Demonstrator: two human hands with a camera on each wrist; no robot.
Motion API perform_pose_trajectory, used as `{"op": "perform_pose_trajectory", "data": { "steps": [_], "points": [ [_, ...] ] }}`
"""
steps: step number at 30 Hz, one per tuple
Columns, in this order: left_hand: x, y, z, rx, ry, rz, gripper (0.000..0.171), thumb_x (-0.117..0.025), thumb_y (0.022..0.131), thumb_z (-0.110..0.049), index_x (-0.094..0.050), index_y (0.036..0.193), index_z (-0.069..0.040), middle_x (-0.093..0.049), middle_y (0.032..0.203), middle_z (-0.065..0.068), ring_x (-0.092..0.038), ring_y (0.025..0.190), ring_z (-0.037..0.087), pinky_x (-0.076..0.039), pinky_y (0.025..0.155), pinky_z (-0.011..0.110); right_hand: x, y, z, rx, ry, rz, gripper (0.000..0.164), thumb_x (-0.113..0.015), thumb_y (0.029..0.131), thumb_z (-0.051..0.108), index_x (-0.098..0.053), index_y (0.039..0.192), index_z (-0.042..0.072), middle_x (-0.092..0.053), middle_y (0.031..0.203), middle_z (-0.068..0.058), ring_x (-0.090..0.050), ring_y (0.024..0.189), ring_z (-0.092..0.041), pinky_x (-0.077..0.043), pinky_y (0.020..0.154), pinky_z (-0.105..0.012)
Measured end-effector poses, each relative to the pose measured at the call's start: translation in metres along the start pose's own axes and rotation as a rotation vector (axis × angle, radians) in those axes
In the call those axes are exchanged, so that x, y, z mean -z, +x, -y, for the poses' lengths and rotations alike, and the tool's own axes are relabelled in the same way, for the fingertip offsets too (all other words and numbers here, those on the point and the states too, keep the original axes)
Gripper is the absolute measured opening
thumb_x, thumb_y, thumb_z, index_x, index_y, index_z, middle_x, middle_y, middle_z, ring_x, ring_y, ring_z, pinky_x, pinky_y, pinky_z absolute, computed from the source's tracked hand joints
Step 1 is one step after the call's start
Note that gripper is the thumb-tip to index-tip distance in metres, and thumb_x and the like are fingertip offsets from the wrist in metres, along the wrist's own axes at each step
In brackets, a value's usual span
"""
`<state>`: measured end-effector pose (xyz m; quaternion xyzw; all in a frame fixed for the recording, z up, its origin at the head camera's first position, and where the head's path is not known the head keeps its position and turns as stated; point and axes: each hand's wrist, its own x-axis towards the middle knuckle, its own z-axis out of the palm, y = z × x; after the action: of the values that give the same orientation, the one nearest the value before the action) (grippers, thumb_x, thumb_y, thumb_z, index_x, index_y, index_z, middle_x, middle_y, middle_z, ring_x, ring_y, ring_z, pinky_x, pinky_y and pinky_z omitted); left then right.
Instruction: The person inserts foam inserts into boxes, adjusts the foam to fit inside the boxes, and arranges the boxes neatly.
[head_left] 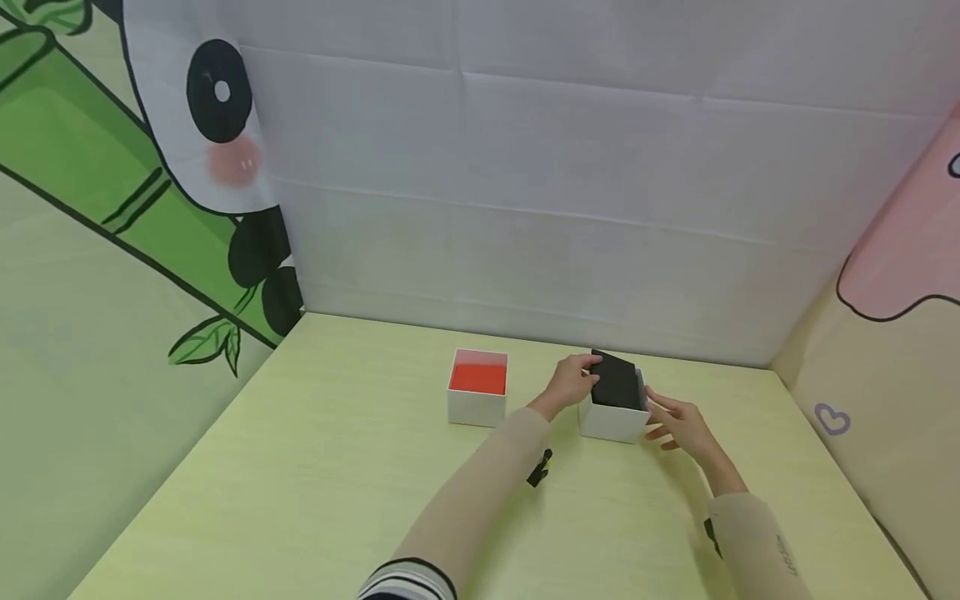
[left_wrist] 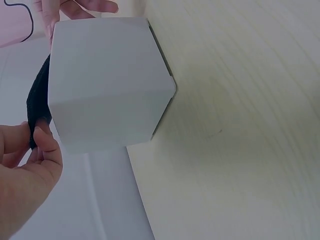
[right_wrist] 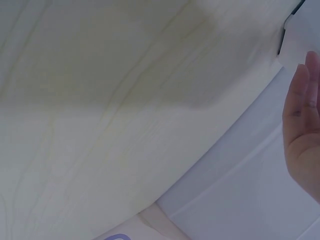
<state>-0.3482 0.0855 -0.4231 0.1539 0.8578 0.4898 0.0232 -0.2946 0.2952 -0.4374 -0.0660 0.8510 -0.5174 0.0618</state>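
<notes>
My left hand (head_left: 572, 381) pinches the left edge of a flat black piece (head_left: 617, 382) between thumb and fingers; in the left wrist view the piece (left_wrist: 40, 95) looks thin and finely textured. It lies tilted over the mouth of a white open-topped box (head_left: 615, 423), hiding most of the inside. Against that box's right side rest the extended fingers of my right hand (head_left: 678, 429). The right wrist view shows this hand (right_wrist: 302, 125) with its fingers nearly straight beside a white box corner (right_wrist: 300, 37).
To the left stands a second white box (head_left: 477, 408) with a bright red content (head_left: 478, 378) inside. Both boxes are on a pale yellow wood-grain table (head_left: 337, 467). Behind the table hangs a white sheet (head_left: 525, 208), with cartoon-printed walls at both sides.
</notes>
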Motion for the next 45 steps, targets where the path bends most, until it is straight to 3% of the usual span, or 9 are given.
{"op": "perform_pose_trajectory", "data": {
  "steps": [10,13,18,28,29,32,36,41,45],
  "points": [
    [-0.006,0.001,0.000,-0.030,0.078,0.010,0.035,-0.054,0.088,-0.004,-0.053,0.124,-0.005,-0.056,0.117,0.010,-0.054,0.086,0.013,-0.042,0.068,0.019,0.000,0.001,-0.003,0.010,0.011,0.007,0.049,-0.046,0.095,0.023,-0.030,0.136,0.002,-0.062,0.090,-0.023,-0.062,0.075,-0.037,-0.049,0.054,-0.042],
    [-0.007,0.001,0.002,-0.058,0.145,0.010,0.035,-0.055,0.088,-0.005,-0.054,0.123,-0.004,-0.055,0.113,0.011,-0.051,0.082,0.014,-0.041,0.068,0.020,0.000,0.000,-0.003,0.010,0.012,0.007,0.049,-0.045,0.095,0.023,-0.030,0.136,0.002,-0.062,0.090,-0.023,-0.062,0.075,-0.038,-0.049,0.054,-0.042],
    [-0.006,-0.001,0.004,-0.094,0.288,0.002,0.033,-0.056,0.088,-0.010,-0.056,0.121,-0.005,-0.054,0.108,0.009,-0.048,0.095,0.016,-0.039,0.080,0.021,-0.001,0.000,-0.004,0.008,0.007,0.001,0.050,-0.046,0.094,0.024,-0.031,0.136,0.002,-0.062,0.090,-0.023,-0.061,0.075,-0.039,-0.049,0.054,-0.041],
    [-0.009,-0.003,0.003,-0.059,0.370,-0.040,0.027,-0.057,0.088,-0.015,-0.062,0.114,-0.009,-0.052,0.109,0.006,-0.047,0.103,0.018,-0.038,0.084,0.023,0.000,-0.001,-0.006,0.013,0.001,-0.001,0.051,-0.046,0.094,0.027,-0.031,0.136,0.002,-0.063,0.089,-0.020,-0.061,0.076,-0.039,-0.049,0.054,-0.041],
    [-0.010,-0.004,0.003,-0.074,0.411,-0.046,0.027,-0.056,0.089,-0.017,-0.062,0.114,-0.011,-0.051,0.112,0.006,-0.046,0.104,0.018,-0.039,0.083,0.024,0.000,-0.001,-0.006,0.013,0.000,0.000,0.051,-0.046,0.094,0.027,-0.031,0.136,0.002,-0.063,0.089,-0.020,-0.061,0.076,-0.039,-0.049,0.054,-0.042],
    [-0.012,-0.008,0.000,-0.201,0.603,-0.064,0.030,-0.051,0.091,-0.027,-0.060,0.118,-0.014,-0.048,0.122,0.004,-0.044,0.110,0.018,-0.039,0.083,0.028,0.001,-0.001,-0.007,0.012,-0.001,0.001,0.050,-0.045,0.095,0.027,-0.031,0.136,0.002,-0.063,0.090,-0.022,-0.061,0.077,-0.040,-0.049,0.054,-0.041],
    [-0.016,-0.014,-0.007,-0.407,0.891,0.000,0.047,-0.041,0.092,-0.046,-0.047,0.132,-0.020,-0.035,0.139,0.002,-0.032,0.125,0.018,-0.035,0.091,0.035,0.001,-0.001,-0.008,0.007,-0.009,0.001,0.050,-0.044,0.095,0.028,-0.032,0.137,0.003,-0.062,0.093,-0.024,-0.061,0.077,-0.040,-0.049,0.055,-0.041],
    [-0.020,-0.016,-0.006,-0.421,1.073,0.164,0.062,-0.025,0.087,-0.064,-0.023,0.141,-0.033,-0.015,0.147,-0.004,-0.011,0.133,0.017,-0.019,0.102,0.044,0.000,-0.001,-0.008,0.007,-0.008,0.010,0.052,-0.043,0.095,0.031,-0.031,0.137,0.003,-0.061,0.095,-0.024,-0.061,0.077,-0.040,-0.050,0.057,-0.042],
    [-0.019,-0.015,-0.003,-0.393,1.128,0.190,0.065,-0.021,0.083,-0.070,-0.020,0.140,-0.040,-0.013,0.148,-0.005,-0.008,0.134,0.017,-0.013,0.102,0.047,-0.001,0.000,-0.009,0.011,-0.003,0.008,0.051,-0.043,0.095,0.031,-0.032,0.137,0.004,-0.061,0.094,-0.023,-0.061,0.076,-0.040,-0.050,0.056,-0.042]
  ]
}}
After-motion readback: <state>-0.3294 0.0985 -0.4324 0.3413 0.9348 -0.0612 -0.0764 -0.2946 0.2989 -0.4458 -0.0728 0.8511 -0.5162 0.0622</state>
